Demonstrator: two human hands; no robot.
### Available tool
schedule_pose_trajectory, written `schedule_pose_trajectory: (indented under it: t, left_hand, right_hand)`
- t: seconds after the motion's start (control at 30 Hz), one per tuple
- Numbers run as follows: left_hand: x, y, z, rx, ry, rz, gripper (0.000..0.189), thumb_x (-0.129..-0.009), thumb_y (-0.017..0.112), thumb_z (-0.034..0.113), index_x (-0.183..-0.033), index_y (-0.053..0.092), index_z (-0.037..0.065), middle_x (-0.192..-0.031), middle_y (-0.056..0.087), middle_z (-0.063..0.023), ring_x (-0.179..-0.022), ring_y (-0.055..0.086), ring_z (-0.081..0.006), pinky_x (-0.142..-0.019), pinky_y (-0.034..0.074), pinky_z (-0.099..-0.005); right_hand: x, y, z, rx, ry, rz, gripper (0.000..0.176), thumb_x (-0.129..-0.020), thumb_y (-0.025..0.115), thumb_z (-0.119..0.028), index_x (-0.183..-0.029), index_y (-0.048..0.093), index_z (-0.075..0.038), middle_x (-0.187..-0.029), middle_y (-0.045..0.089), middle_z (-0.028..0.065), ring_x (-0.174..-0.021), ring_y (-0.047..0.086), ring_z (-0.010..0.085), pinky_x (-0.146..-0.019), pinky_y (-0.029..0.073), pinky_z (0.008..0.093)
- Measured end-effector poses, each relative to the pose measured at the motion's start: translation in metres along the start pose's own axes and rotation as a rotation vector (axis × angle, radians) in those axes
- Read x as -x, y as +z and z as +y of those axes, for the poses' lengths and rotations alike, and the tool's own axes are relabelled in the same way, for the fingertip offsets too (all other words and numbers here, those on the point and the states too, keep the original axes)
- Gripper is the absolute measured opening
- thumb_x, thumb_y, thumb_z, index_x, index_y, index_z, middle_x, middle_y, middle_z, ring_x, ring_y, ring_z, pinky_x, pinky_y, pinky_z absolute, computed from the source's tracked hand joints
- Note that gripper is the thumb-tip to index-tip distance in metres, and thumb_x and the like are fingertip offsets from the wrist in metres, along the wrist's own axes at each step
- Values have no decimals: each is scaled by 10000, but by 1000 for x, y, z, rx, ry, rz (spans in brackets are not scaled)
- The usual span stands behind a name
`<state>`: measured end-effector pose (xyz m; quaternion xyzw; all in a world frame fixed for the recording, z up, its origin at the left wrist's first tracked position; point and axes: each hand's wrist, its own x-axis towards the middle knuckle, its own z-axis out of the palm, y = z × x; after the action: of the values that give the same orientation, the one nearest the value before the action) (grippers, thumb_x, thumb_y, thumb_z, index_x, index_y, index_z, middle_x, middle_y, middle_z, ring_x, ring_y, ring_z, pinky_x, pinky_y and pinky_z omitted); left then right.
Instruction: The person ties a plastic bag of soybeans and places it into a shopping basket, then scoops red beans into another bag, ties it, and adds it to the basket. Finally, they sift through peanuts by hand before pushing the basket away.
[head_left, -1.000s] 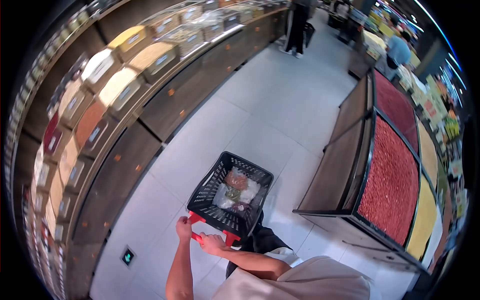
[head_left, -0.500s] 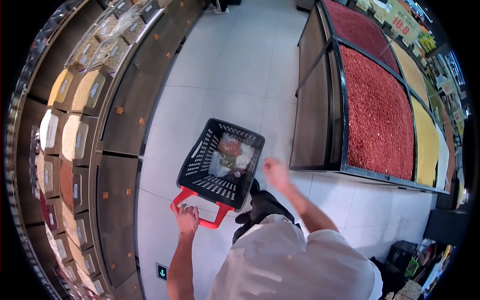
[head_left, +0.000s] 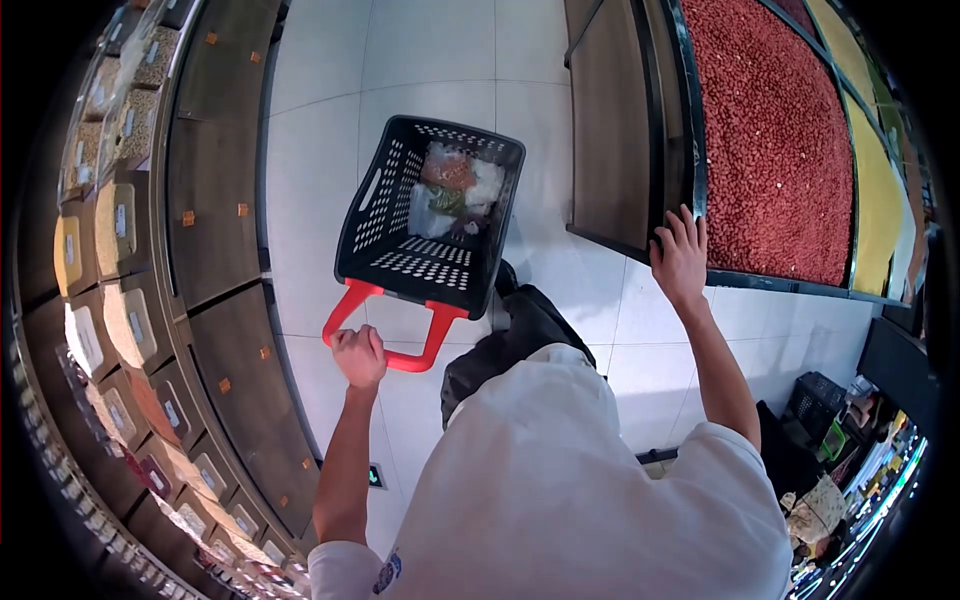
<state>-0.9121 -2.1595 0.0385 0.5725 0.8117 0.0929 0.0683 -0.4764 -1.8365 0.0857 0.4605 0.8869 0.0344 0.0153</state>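
My left hand (head_left: 358,356) is wrapped around the red handle (head_left: 436,335) of a black shopping basket (head_left: 362,238). Inside the basket lie several clear plastic bags of food (head_left: 447,200), with reddish-brown, white and green contents. On the right, my right hand (head_left: 682,258) has its fingers spread at the dark frame edge (head_left: 690,160) of a large wooden display bin. That bin's compartment is heaped with red peanuts (head_left: 775,140), just beyond my fingertips.
Small tilted bins of grains (head_left: 125,225) line the left above brown wooden cabinets (head_left: 215,150). Yellow grain (head_left: 872,200) fills the compartment beyond the peanuts. A pale tiled floor (head_left: 430,60) runs between the two displays. Dark crates (head_left: 815,398) stand at the lower right.
My right hand has moved right, from beside the basket to the display bin's edge, its fingers spreading. My left hand still grips the basket handle. The view has shifted and turned.
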Motion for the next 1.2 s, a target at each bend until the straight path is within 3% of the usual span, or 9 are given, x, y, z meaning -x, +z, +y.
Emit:
schedule_pose_trajectory:
  t: [0.37,0.5,0.53,0.63,0.7,0.77,0.87,1.07,1.2]
  left_hand:
    - [-124,18,31,-48,43,-52,232,-894,528,168,-720,641,65,-563,571,-81,-560,540,-230,-755,383,-369]
    - [-172,21,43,-101,87,-126,264,-914,534,237,-756,672,77,-597,616,-87,-552,570,-228,-733,379,-360]
    - [-185,21,46,-109,73,-177,297,-907,562,330,-798,691,86,-621,633,-97,-574,596,-236,-704,417,-366]
    - [-224,16,52,-88,234,-316,355,-865,610,433,-877,700,90,-643,642,-95,-617,619,-247,-654,463,-365]
    - [-252,12,31,45,571,-349,451,-805,662,495,-997,672,88,-747,670,-90,-705,649,-254,-620,503,-385]
    - [-285,4,30,89,808,-337,488,-794,677,505,-1035,633,83,-755,664,-90,-691,651,-257,-606,510,-405]
    - [-321,17,40,-103,782,-529,525,-782,685,521,-1047,594,76,-711,646,-84,-658,647,-265,-598,513,-404]
    - [-375,30,63,-124,772,-399,530,-767,695,532,-1017,582,79,-660,630,-80,-590,637,-272,-531,507,-386]
    - [-415,44,78,-115,771,-317,510,-759,685,563,-915,574,90,-648,626,-86,-561,631,-261,-499,499,-385]
  right_hand:
    - [-7,0,4,-66,17,-8,81,-816,645,-146,-835,611,-74,-913,641,64,-1089,573,225,-1115,253,531]
    - [-7,1,4,-74,51,3,76,-816,643,-146,-812,611,-77,-832,637,65,-1029,596,203,-1117,264,509]
    - [-8,1,3,-70,67,29,77,-815,644,-146,-810,610,-77,-813,632,61,-1005,599,197,-1119,270,497]
    - [-6,2,8,-91,75,48,87,-830,632,-156,-800,607,-78,-748,614,68,-976,599,195,-1123,272,484]
    - [-5,3,7,-81,83,32,104,-837,629,-168,-791,607,-77,-747,621,72,-978,600,193,-1125,268,487]
    - [-3,6,8,-86,86,50,122,-840,634,-179,-779,606,-78,-771,642,79,-962,610,192,-1124,274,483]
    - [-2,5,12,-112,119,40,132,-835,643,-182,-771,598,-76,-773,640,79,-955,612,187,-1116,289,483]
    - [-10,5,15,-141,123,5,125,-816,654,-175,-813,588,-69,-785,630,84,-986,596,204,-1104,304,494]
    - [-16,3,15,-155,147,-59,148,-790,664,-195,-854,613,-72,-796,638,73,-1036,583,210,-1122,263,521]
